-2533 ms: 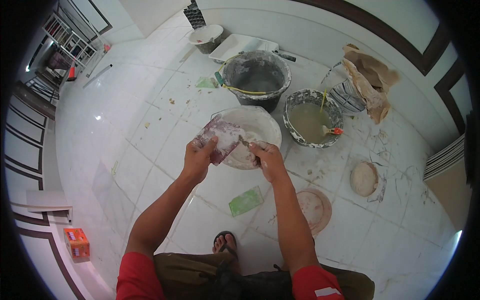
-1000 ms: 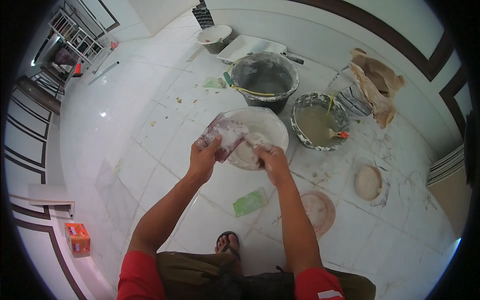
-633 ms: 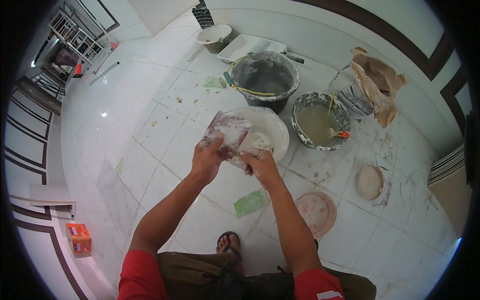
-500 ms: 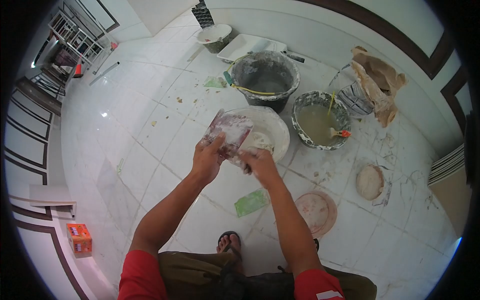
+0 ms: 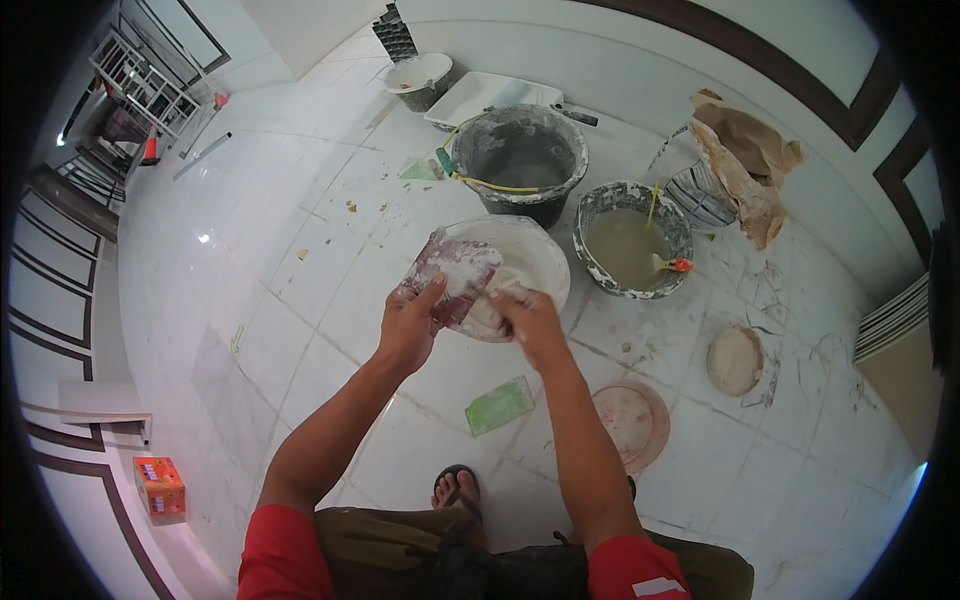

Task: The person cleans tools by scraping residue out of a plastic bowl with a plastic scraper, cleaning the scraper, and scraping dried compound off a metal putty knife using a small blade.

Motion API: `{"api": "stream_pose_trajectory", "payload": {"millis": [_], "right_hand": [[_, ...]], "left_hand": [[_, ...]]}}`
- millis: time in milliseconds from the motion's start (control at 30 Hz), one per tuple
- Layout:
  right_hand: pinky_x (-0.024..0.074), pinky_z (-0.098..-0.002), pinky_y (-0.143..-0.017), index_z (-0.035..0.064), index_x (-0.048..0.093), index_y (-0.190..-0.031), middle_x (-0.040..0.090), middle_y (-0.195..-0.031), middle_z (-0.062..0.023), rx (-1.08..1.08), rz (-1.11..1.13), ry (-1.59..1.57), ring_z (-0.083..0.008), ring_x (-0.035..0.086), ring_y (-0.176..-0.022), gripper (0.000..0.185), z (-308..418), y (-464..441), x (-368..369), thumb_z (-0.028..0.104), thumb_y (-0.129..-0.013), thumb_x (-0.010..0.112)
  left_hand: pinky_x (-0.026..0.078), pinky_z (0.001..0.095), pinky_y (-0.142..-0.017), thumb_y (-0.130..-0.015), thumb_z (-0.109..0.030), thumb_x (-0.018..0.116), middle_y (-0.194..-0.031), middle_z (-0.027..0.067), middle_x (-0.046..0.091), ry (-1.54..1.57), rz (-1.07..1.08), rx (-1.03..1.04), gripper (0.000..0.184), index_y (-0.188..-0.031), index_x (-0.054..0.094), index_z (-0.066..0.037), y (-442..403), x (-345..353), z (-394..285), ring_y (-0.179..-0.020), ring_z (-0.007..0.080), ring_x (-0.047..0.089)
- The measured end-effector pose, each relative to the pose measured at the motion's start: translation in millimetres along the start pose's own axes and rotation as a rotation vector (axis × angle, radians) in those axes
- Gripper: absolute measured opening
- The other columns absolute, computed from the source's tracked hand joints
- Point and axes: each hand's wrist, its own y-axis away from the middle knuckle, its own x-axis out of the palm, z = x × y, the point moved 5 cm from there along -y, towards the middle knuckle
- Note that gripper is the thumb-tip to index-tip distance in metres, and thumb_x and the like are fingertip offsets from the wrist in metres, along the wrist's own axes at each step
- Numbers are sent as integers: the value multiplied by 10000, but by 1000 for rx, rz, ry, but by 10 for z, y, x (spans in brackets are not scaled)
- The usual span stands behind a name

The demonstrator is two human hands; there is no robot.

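Note:
My left hand (image 5: 408,328) grips a flat dark-red plate (image 5: 462,272) smeared with white paste, thumb on top. The plate is held over the near left part of a white bowl (image 5: 552,262) on the floor, which has whitish paste inside. My right hand (image 5: 534,324) is at the bowl's near right side, close to the plate's right edge. Its fingers are curled closed, and what they hold, if anything, is hidden. A green rectangular sheet (image 5: 499,406) lies on the tiles below my hands.
Behind the bowl stands a black bucket (image 5: 536,207). To its right are a tub of murky water (image 5: 628,245) with a red-handled brush (image 5: 676,265), and a torn paper bag (image 5: 745,160). A pink round basin (image 5: 655,440), a powder-filled dish (image 5: 735,360) and a white tray (image 5: 490,98) lie around.
My right hand has shifted slightly right and up beside the plate. The plate in my left hand stays over the bowl, and the whole view has shifted a little.

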Motion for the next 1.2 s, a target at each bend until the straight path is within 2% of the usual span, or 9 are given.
{"api": "stream_pose_trajectory", "payload": {"millis": [67,133,233,400,567,667,733,1067,1200], "right_hand": [[420,-259,-532,47,699,-858,631,-669,-13,-6,-7,-61,-101,552,-553,244,33,10,-62,236,-1010,678],[423,-256,-541,29,713,-901,623,-677,-6,25,119,85,-94,548,-565,222,13,61,32,225,-1002,685],[426,-257,-546,17,722,-930,618,-670,-1,-23,18,17,-90,546,-571,212,37,-13,-94,217,-995,690],[429,-264,-541,17,734,-913,617,-679,4,-11,-9,7,-87,533,-575,252,43,-2,-117,248,-1004,694],[439,-269,-551,24,731,-896,616,-670,-4,6,-49,-103,-97,528,-563,256,77,-12,-223,249,-1010,690],[400,-263,-537,40,714,-886,628,-658,-12,17,93,-26,-99,542,-554,244,75,41,-84,257,-998,710],[402,-266,-535,47,712,-875,627,-656,-11,10,-50,-125,-99,539,-549,257,79,-15,-222,270,-1002,704],[424,-273,-548,31,707,-852,617,-669,-21,39,43,-17,-104,540,-580,273,109,69,-130,252,-1010,684],[430,-272,-550,28,705,-851,621,-673,-26,13,-70,-74,-105,544,-583,269,60,5,-254,244,-1009,684]], "left_hand": [[564,368,-743,-1065,-176,572,-1184,158,691,-15,-7,-1,352,-1340,545,43,24,7,4,-997,249,718],[543,371,-700,-1068,-170,562,-1157,163,702,-29,-7,-1,349,-1344,531,42,25,9,13,-951,256,725],[552,358,-694,-1066,-167,561,-1171,170,703,-111,31,-24,350,-1344,531,44,27,-5,-4,-967,253,729],[518,307,-631,-1056,-181,589,-1050,124,723,-124,-3,-10,336,-1290,596,60,65,31,-26,-847,177,711],[514,304,-626,-1055,-192,595,-1031,120,721,-135,32,-2,338,-1277,601,62,45,0,-8,-795,163,687],[513,303,-622,-1054,-190,596,-1030,118,717,-126,23,5,336,-1271,601,66,37,1,-7,-788,162,683],[513,303,-620,-1054,-187,595,-1028,116,715,-134,22,6,333,-1268,602,68,50,-9,-20,-790,163,684],[519,302,-605,-1047,-169,599,-1018,109,719,-162,-17,3,312,-1251,612,66,60,-10,-41,-767,157,686],[515,295,-601,-1047,-173,600,-1016,114,725,-161,-22,27,320,-1256,611,69,32,-49,-36,-750,150,682]]}}
